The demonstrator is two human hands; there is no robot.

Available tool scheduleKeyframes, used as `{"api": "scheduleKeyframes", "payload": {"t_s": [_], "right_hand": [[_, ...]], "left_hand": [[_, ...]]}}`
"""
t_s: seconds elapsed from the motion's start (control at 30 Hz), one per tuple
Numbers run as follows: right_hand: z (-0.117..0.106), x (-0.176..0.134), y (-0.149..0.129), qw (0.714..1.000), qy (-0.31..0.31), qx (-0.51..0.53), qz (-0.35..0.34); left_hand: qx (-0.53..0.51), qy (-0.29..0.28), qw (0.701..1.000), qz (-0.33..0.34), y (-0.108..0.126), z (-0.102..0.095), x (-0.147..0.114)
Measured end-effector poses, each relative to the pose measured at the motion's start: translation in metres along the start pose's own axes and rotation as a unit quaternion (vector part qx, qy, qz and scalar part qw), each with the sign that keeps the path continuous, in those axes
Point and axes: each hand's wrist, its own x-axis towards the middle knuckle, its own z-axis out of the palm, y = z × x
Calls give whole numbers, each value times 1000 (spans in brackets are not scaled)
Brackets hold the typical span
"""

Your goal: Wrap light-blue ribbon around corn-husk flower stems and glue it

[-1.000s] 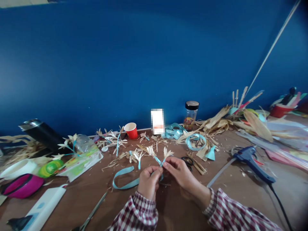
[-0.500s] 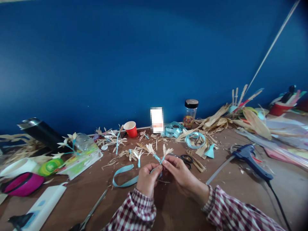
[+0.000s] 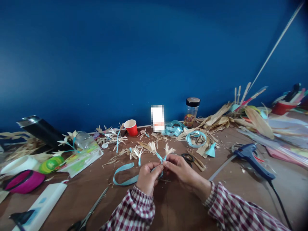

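Observation:
Between my hands is a small husk flower sprig (image 3: pixel 159 156) with two pale blooms on stems wrapped in light blue ribbon. The fingers of my left hand (image 3: pixel 148 177) pinch the sprig where its stems join. My right hand (image 3: pixel 179 168) is closed on the right-hand stem, just under its bloom. A loose length of light blue ribbon (image 3: pixel 124 183) curls on the table left of my left hand; whether it joins the sprig is hidden by the fingers. Another small husk flower (image 3: pixel 139 155) lies just beyond my left hand.
Scissors (image 3: pixel 92 208) lie at front left, beside a white power strip (image 3: pixel 48 199). A blue glue gun (image 3: pixel 255 160) rests at right with its cord trailing forward. Along the wall stand a red paper cup (image 3: pixel 131 129), a jar (image 3: pixel 192 112), ribbon coils (image 3: pixel 174 129) and dried husks (image 3: pixel 216 119).
The view has shifted slightly. Both hands keep their pinch on the flower sprig in nearly the same place; nothing was taken up or let go.

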Motion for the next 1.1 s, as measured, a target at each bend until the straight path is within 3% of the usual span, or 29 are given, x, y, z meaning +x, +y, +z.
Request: {"api": "scheduleKeyframes", "payload": {"t_s": [0.23, 0.8, 1.1], "right_hand": [[3, 0, 0, 999, 32, -5, -15], [6, 0, 2, 1000, 19, 16, 5], [6, -1, 2, 999, 38, 0, 32]], "left_hand": [[30, -2, 999, 18, -2, -2, 1], [105, 24, 993, 41, -5, -8, 3], [60, 34, 997, 31, -3, -2, 1]]}}
